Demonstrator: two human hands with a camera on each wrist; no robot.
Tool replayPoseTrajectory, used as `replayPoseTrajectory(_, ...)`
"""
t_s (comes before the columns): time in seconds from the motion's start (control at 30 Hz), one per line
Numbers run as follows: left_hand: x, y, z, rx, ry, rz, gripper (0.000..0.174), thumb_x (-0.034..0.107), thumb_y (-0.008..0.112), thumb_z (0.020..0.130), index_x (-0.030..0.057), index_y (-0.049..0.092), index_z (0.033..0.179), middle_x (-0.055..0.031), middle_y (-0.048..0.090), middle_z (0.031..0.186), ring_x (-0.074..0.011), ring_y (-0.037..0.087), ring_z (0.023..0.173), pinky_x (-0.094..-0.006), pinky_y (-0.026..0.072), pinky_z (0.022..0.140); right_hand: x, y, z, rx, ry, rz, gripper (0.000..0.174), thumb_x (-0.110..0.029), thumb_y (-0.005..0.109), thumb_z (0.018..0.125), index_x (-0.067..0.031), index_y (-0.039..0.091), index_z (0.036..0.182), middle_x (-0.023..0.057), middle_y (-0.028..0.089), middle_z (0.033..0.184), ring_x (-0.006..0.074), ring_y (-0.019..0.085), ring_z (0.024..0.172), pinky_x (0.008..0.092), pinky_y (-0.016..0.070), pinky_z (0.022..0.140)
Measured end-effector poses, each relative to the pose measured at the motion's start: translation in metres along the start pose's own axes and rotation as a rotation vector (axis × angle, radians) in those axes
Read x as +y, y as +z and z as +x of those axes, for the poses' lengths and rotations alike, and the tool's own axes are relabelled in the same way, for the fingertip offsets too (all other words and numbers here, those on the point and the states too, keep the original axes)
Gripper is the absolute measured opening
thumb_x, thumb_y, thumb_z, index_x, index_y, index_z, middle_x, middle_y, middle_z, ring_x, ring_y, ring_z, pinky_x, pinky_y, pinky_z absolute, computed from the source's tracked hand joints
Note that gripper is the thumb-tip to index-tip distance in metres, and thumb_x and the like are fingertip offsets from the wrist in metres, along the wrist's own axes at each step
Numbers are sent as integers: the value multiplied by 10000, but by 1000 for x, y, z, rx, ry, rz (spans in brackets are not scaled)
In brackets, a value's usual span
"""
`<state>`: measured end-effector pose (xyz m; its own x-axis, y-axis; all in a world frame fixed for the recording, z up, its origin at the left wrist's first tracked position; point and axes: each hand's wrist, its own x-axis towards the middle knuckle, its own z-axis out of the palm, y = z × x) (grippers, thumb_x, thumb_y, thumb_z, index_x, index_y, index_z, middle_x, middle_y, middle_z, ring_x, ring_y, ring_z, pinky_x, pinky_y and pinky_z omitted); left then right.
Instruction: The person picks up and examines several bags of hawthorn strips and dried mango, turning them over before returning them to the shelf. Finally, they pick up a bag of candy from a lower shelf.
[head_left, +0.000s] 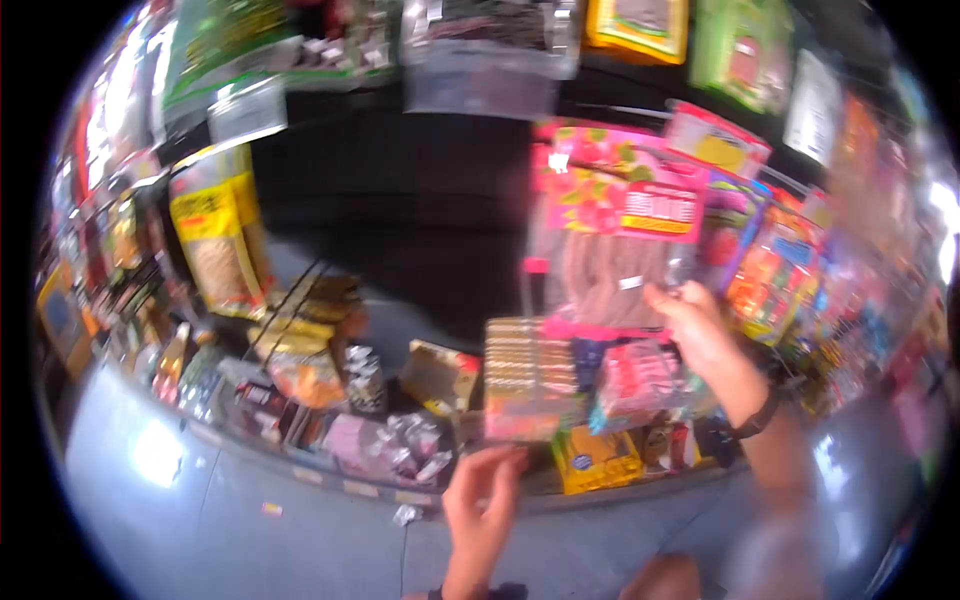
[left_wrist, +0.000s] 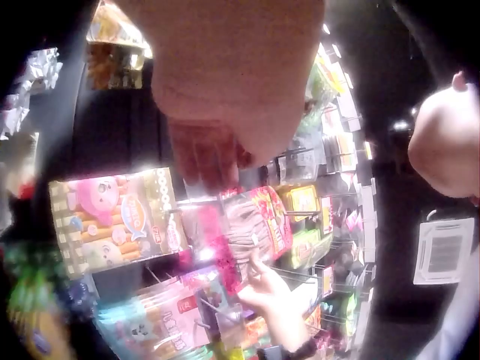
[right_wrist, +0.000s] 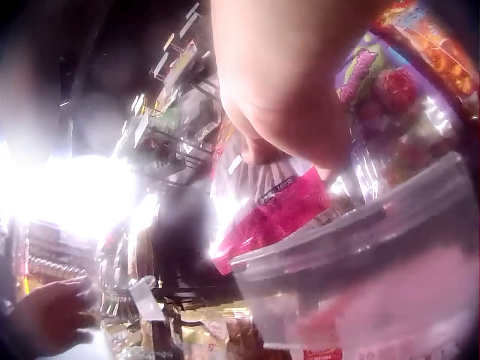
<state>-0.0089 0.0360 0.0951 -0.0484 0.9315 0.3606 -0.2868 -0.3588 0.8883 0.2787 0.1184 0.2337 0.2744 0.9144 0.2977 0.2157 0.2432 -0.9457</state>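
My right hand [head_left: 702,335] is at the lower right edge of a pink snack bag [head_left: 610,275] with brownish strips showing through its clear window. The bag hangs at the front of the rack, and the fingers pinch its side. In the right wrist view, the pink bottom of the bag [right_wrist: 277,214] shows below the hand. My left hand [head_left: 482,500] is low in front of the shelf, fingers loosely bent and holding nothing. Nearest to it stands a stacked pack of striped boxes [head_left: 530,375], seen in the left wrist view as a cartoon-printed snack box [left_wrist: 116,217].
Yellow snack bags [head_left: 215,240] hang at the left, and colourful candy bags [head_left: 775,265] hang at the right. Below are a yellow packet [head_left: 600,460] and pink packs [head_left: 640,380]. A clear plastic tub [right_wrist: 360,262] stands close under the right hand. More bags hang overhead.
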Motion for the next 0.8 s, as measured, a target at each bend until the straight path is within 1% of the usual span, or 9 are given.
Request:
replayPoseTrajectory(0.03,-1,-1,0,-15,13,7,145,21,557,953,-36,576,1085,-131,683,1021,-168,667,912,-281,534,811,-10,7,0,-14,15,32,262,-192,725,854,-34,621,1035,14,641,941,110,566,852,291,429,794)
replayPoseTrajectory(0.1,3,-1,0,-29,5,-4,153,26,560,951,-32,578,1092,-120,686,1032,-159,669,925,-270,531,803,5,2,25,-95,-32,49,294,-162,694,873,-33,611,1124,28,662,1044,119,597,952,297,425,890)
replayPoseTrajectory(0.2,6,-4,0,-62,-6,21,165,35,564,952,-26,579,1104,-102,696,1040,-144,671,923,-244,522,778,-12,17,28,-154,37,139,339,-202,684,898,-32,594,1176,37,651,1147,128,600,1014,298,416,921)
replayPoseTrajectory(0.3,5,-4,0,-60,17,15,169,42,560,956,-24,575,1111,-106,701,1019,-153,677,905,-253,525,767,4,12,51,-180,14,139,369,-222,688,898,-40,584,1202,30,645,1168,121,577,1064,287,397,931)
replayPoseTrajectory(0.47,0,-7,-2,-64,-18,20,178,48,555,960,-24,567,1122,-118,702,1004,-164,683,894,-261,534,755,11,15,65,-86,78,61,426,-264,735,863,-11,565,1162,80,639,1143,150,600,1021,308,440,888)
replayPoseTrajectory(0.6,-13,-4,-3,-67,-32,50,167,48,548,964,-33,568,1109,-136,697,995,-177,683,901,-282,550,777,19,11,75,-129,28,146,459,-249,703,891,13,536,1228,100,618,1203,181,573,1130,333,421,981)
replayPoseTrajectory(0.67,-17,-2,-4,-75,-21,33,159,44,544,966,-34,570,1101,-132,694,989,-175,678,906,-286,551,789,25,4,83,-118,49,203,433,-251,685,904,6,547,1225,89,616,1212,171,567,1135,334,417,984)
replayPoseTrajectory(0.73,-19,1,-5,-84,-6,19,156,41,544,965,-33,571,1099,-125,692,991,-169,675,902,-283,549,789,32,-1,94,-76,43,174,383,-266,676,912,-7,574,1175,66,641,1123,135,602,1023,298,447,906)
replayPoseTrajectory(0.8,-16,3,-6,-82,-63,22,165,53,555,963,-26,566,1108,-128,688,1001,-160,674,872,-278,546,777,33,-2,95,-145,71,179,363,-281,670,915,-10,585,1142,58,658,1054,128,620,946,282,463,849)
